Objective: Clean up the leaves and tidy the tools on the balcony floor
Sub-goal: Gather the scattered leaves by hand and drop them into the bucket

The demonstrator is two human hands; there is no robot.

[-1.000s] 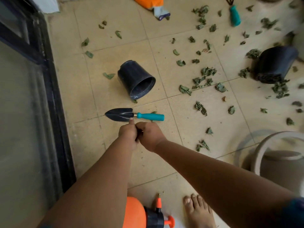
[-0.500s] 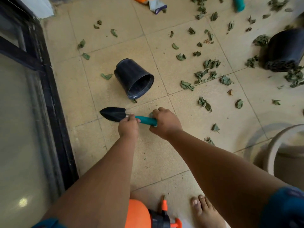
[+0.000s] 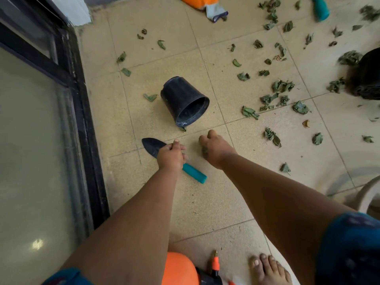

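My left hand (image 3: 171, 156) grips the hand trowel (image 3: 153, 146) where its black blade meets the teal handle (image 3: 194, 174); the handle points toward me and to the right. My right hand (image 3: 213, 148) is closed around a small green leaf, just right of the trowel. A black plastic pot (image 3: 184, 100) lies on its side just beyond both hands, its mouth facing me. Several dry green leaves (image 3: 281, 86) are scattered over the beige tiles to the right and far side.
A dark-framed glass door (image 3: 67, 103) runs along the left. An orange sprayer (image 3: 181, 268) and my bare foot (image 3: 269, 268) are at the bottom. A second black pot (image 3: 368, 77) lies at right, a teal-handled tool (image 3: 320, 8) and an orange glove (image 3: 207, 3) at the top.
My left hand has taken the trowel and turned it, so the handle now points toward me. My right hand let go of the handle and moved right, closing on a leaf.
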